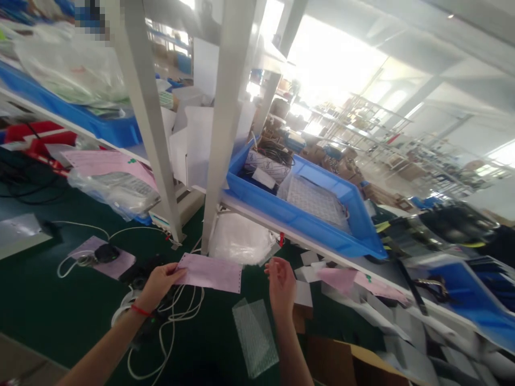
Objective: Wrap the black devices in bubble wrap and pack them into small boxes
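My left hand (161,282) pinches the left edge of a pink paper slip (211,273) and holds it above the dark green table (36,300). A red band circles that wrist. My right hand (280,284) hovers just right of the slip, fingers loosely apart, holding nothing I can see. Under my hands lie coiled white cables (173,316) and a clear bubble bag (255,335).
White shelf posts (219,134) rise just behind the slip. A blue bin (306,209) with cables and bagged parts sits on the shelf to the right. Other pink slips (108,163), a plastic bag (241,238) and a cardboard box (354,362) lie around.
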### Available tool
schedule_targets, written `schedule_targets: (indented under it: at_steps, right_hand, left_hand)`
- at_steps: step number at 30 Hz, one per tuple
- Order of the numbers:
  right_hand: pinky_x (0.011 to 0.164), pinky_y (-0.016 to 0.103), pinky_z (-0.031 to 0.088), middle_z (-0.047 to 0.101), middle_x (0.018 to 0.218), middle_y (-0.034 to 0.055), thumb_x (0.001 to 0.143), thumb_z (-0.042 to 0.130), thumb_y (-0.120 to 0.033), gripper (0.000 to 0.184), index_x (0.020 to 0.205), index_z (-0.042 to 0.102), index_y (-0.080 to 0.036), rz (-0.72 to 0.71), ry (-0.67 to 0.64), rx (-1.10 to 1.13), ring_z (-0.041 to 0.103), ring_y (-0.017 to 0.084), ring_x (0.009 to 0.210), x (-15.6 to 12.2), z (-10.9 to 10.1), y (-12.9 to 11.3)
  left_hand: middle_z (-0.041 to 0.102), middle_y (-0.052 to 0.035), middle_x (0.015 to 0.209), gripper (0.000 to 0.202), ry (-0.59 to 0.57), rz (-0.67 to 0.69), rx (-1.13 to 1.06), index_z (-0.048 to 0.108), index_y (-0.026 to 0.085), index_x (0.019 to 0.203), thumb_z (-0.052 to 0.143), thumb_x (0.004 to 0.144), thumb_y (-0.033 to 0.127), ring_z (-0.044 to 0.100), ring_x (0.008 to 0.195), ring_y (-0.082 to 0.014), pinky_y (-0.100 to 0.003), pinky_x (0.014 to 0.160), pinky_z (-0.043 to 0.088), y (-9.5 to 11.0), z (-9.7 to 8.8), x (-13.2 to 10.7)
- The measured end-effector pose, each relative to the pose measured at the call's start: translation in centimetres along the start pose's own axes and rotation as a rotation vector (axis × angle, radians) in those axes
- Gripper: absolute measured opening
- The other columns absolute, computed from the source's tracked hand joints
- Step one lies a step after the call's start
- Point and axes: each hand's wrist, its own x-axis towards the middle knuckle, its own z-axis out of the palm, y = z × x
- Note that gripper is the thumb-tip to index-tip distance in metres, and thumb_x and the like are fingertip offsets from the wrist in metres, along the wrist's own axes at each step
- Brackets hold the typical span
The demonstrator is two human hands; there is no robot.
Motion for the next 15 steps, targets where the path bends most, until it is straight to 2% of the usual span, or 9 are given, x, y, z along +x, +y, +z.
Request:
schedule_targets:
  at_steps: [2, 4, 8, 11, 15]
  right_hand:
    - [0.061, 0.029, 0.051, 0.074, 0.080, 0.0069, 0.088, 0.059, -0.063, 0.049, 0.097, 0.068, -0.016, -0.021, 0.044, 0.011, 0.068, 0.019, 0.068, 1.8, 0.4, -2.5]
    - [0.054, 0.026, 0.047, 0.072, 0.072, 0.0061, 0.086, 0.059, -0.065, 0.050, 0.087, 0.068, -0.016, 0.027, 0.058, 0.078, 0.065, 0.018, 0.061, 3.4, 0.6, -4.1]
    - [0.041, 0.022, 0.032, 0.063, 0.052, 0.0014, 0.073, 0.074, -0.059, 0.046, 0.070, 0.065, -0.015, 0.274, -0.003, 0.402, 0.054, 0.012, 0.044, 5.4, 0.8, -5.6]
    - [0.038, 0.020, 0.024, 0.054, 0.046, -0.0056, 0.061, 0.083, -0.053, 0.043, 0.072, 0.066, -0.015, 0.345, -0.047, 0.564, 0.042, 0.008, 0.039, 5.4, 0.4, -6.3]
    - [0.036, 0.020, 0.021, 0.050, 0.044, -0.0078, 0.062, 0.082, -0.052, 0.041, 0.072, 0.066, -0.016, 0.293, -0.105, 0.603, 0.038, 0.006, 0.037, 3.2, -0.8, -7.4]
  left_hand:
    - [0.078, -0.0063, 0.089, 0.071, -0.059, -0.005, -0.108, 0.077, 0.012, 0.100, 0.078, 0.060, 0.070, 0.067, 0.075, -0.0247, -0.032, 0.065, 0.053, 2.5, 1.1, -1.3]
    - [0.077, -0.0059, 0.089, 0.072, -0.081, 0.046, -0.170, 0.077, 0.011, 0.102, 0.078, 0.061, 0.071, 0.065, 0.073, -0.0225, -0.030, 0.064, 0.052, 5.0, 2.3, -2.2]
    - [0.074, -0.0043, 0.084, 0.065, -0.076, 0.174, -0.228, 0.078, 0.012, 0.095, 0.079, 0.063, 0.069, 0.062, 0.070, -0.0195, -0.027, 0.061, 0.050, 9.3, 4.2, -3.0]
    - [0.073, -0.0042, 0.080, 0.064, -0.083, 0.247, -0.248, 0.079, 0.012, 0.094, 0.081, 0.063, 0.068, 0.060, 0.068, -0.0190, -0.028, 0.061, 0.048, 11.1, 5.2, -2.7]
    - [0.069, -0.0025, 0.072, 0.059, -0.066, 0.309, -0.272, 0.080, 0.012, 0.086, 0.082, 0.062, 0.065, 0.055, 0.066, -0.0165, -0.027, 0.060, 0.044, 12.5, 6.8, -1.5]
